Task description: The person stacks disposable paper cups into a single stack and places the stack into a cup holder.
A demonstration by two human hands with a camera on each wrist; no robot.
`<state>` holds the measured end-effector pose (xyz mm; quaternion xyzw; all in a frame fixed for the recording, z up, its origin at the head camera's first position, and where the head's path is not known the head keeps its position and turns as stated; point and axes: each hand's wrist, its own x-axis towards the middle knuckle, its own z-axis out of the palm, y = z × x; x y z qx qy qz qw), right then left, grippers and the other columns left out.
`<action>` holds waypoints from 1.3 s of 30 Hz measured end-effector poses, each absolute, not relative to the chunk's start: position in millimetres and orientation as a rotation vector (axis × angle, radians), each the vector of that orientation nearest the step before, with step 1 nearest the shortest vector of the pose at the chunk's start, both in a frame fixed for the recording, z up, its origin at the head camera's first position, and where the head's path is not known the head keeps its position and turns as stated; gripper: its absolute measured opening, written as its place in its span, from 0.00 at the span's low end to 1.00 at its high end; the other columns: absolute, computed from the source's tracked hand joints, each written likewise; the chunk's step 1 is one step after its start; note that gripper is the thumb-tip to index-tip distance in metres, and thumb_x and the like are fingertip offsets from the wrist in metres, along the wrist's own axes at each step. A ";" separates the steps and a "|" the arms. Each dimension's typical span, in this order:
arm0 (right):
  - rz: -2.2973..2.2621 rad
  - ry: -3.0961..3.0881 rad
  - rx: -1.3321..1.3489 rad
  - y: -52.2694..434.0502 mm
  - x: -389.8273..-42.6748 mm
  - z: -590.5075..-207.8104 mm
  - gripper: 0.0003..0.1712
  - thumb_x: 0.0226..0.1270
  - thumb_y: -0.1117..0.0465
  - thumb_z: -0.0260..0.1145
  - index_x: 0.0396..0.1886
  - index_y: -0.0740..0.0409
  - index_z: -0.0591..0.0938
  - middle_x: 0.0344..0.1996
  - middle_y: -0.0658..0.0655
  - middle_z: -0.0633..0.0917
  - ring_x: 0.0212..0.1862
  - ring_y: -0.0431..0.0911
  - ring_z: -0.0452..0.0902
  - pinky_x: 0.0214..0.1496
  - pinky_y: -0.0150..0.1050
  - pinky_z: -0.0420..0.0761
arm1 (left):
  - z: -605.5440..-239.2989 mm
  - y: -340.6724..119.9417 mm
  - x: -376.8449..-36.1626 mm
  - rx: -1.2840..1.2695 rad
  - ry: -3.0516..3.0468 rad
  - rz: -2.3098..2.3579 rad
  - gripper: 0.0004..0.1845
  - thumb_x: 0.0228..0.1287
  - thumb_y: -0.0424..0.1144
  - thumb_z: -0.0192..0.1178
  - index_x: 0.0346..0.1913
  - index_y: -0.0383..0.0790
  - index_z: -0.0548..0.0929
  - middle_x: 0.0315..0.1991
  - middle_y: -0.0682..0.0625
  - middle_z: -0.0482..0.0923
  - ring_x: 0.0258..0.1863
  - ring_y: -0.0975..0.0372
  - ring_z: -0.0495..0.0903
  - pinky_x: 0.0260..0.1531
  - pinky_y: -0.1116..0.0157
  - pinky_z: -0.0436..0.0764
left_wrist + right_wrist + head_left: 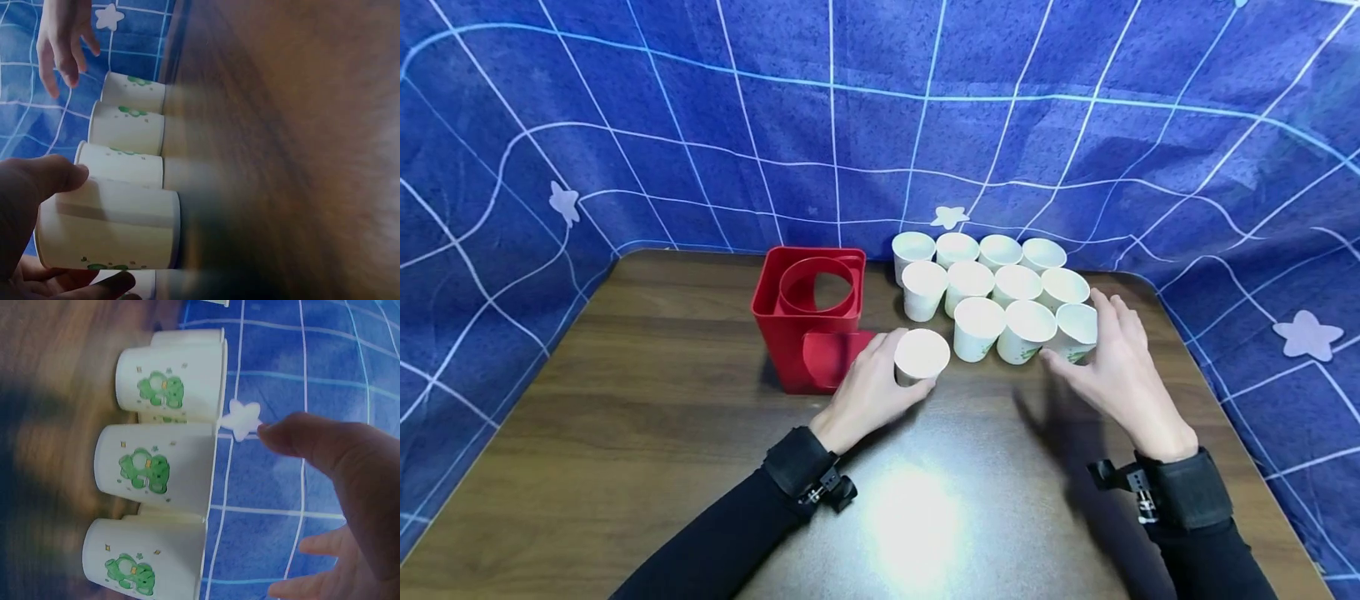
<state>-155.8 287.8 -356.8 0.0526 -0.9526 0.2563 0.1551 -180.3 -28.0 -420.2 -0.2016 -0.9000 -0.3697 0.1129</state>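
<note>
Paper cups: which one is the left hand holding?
The lone cup beside the red box, gripped by the left hand; it stands apart from the clustered cups.

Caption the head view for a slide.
Left hand grips a paper cup beside the red holder; right hand reaches the clustered cups.

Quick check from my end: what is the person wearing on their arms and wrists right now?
Both arms are in long black sleeves. Each wrist carries a wide black strap with a small black camera mount and clip on it: the one on the left wrist sits on the inner side, the one on the right wrist has a bit of metal hardware showing. The left hand and right hand are bare, without gloves or rings that show.
</note>
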 end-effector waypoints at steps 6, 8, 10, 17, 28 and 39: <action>0.684 -2.665 0.308 278.9 -142.2 -357.5 0.60 0.52 0.49 0.81 0.77 0.69 0.60 0.71 0.82 0.63 0.74 0.78 0.53 0.75 0.72 0.54 | -420.8 -34.5 -162.2 -0.650 -2.700 -1.141 0.40 0.53 0.50 0.78 0.67 0.39 0.75 0.55 0.46 0.80 0.55 0.54 0.80 0.58 0.54 0.81; 0.670 -2.653 0.347 276.6 -139.3 -357.3 0.60 0.51 0.48 0.81 0.77 0.68 0.61 0.71 0.81 0.64 0.74 0.77 0.54 0.77 0.69 0.53 | -422.3 -34.7 -155.5 -0.665 -2.712 -1.167 0.40 0.52 0.50 0.79 0.67 0.39 0.75 0.56 0.46 0.80 0.56 0.55 0.80 0.58 0.55 0.81; 0.648 -2.642 0.393 275.0 -137.3 -356.9 0.60 0.51 0.48 0.81 0.77 0.67 0.62 0.70 0.80 0.65 0.74 0.76 0.55 0.80 0.66 0.50 | -423.9 -34.7 -147.5 -0.668 -2.721 -1.209 0.39 0.51 0.50 0.79 0.65 0.40 0.77 0.56 0.47 0.80 0.55 0.56 0.80 0.57 0.56 0.81; 0.690 -2.626 0.425 270.0 -127.9 -346.7 0.63 0.49 0.45 0.84 0.79 0.60 0.61 0.72 0.75 0.66 0.76 0.73 0.55 0.78 0.66 0.53 | -420.8 -32.8 -129.6 -0.696 -2.711 -1.363 0.36 0.47 0.47 0.82 0.60 0.45 0.80 0.54 0.52 0.82 0.53 0.61 0.81 0.54 0.59 0.82; 0.836 -2.587 0.369 275.7 -133.6 -341.4 0.63 0.52 0.48 0.83 0.81 0.61 0.59 0.75 0.73 0.64 0.79 0.69 0.52 0.79 0.67 0.51 | -422.7 -35.3 -117.7 -0.682 -2.761 -1.614 0.39 0.44 0.47 0.84 0.62 0.50 0.79 0.55 0.55 0.81 0.55 0.62 0.80 0.58 0.56 0.78; 1.258 -2.664 -0.057 315.3 -166.5 -354.3 0.58 0.69 0.44 0.70 0.84 0.56 0.45 0.81 0.70 0.51 0.82 0.65 0.44 0.79 0.67 0.48 | -428.2 -33.9 -111.5 -0.700 -2.760 -1.728 0.41 0.45 0.46 0.84 0.65 0.51 0.77 0.56 0.56 0.84 0.54 0.65 0.83 0.59 0.58 0.78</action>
